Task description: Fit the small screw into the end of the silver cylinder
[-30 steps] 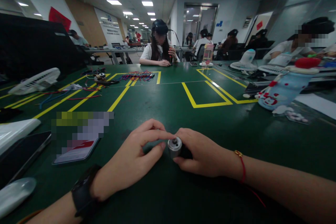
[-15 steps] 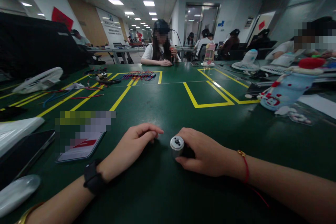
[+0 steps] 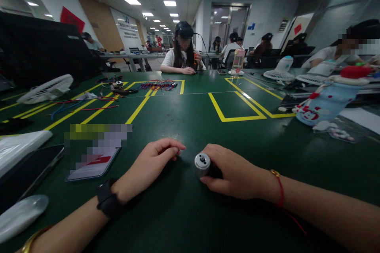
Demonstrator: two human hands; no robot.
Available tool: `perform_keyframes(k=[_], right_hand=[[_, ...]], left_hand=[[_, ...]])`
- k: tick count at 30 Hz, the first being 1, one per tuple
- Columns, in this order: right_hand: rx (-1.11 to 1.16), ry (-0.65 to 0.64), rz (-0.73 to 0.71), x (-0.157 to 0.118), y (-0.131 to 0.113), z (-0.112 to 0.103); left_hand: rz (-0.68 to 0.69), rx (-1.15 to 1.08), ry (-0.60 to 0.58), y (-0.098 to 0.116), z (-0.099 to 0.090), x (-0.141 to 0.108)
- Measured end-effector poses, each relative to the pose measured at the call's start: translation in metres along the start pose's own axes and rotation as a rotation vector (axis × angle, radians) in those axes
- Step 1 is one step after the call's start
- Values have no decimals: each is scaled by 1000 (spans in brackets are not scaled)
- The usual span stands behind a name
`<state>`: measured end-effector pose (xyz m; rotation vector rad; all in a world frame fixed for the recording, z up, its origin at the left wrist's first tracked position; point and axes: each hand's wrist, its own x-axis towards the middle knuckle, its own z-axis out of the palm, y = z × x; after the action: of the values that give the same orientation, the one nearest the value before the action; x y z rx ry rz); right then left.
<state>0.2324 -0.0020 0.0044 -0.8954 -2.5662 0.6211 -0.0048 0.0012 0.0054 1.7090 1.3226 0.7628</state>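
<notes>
A small cylindrical electric motor [image 3: 203, 168] with a silver metal casing stands on the green table, its end with a short shaft and dark holes facing up. My right hand [image 3: 230, 172] is wrapped around it from the right, the fingers behind and the thumb in front. Part of the casing is hidden by that hand. To the left, apart from the motor, my left hand [image 3: 156, 162] rests on the table. Its index finger is loosely stretched towards the motor, the thumb lies beneath, and nothing shows in it.
Left of me lie a smartphone [image 3: 99, 164], a dark tablet-like device [image 3: 29, 174] and a white mouse [image 3: 23, 215]. Bundled wires [image 3: 158, 85] lie further back by yellow tape. A blue bottle [image 3: 326, 101] stands at right near small fans [image 3: 279, 70]. A person [image 3: 182, 53] sits opposite.
The whole view has shifted slightly to the right in the picture. Both hands and the motor keep their places relative to the table.
</notes>
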Motion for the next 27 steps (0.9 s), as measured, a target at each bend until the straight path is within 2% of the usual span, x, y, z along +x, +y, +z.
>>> perform_keyframes(k=[12, 16, 23, 27], right_hand=[[6, 6, -5, 0, 0, 0], [-1, 7, -6, 0, 0, 1], [-39, 2, -5, 1, 1, 2], [-31, 0, -12, 1, 0, 1]], left_hand=[[35, 46, -41, 1, 3, -3], [85, 55, -93, 9, 8, -6], [266, 106, -89, 31, 17, -12], [318, 112, -76, 35, 19, -13]])
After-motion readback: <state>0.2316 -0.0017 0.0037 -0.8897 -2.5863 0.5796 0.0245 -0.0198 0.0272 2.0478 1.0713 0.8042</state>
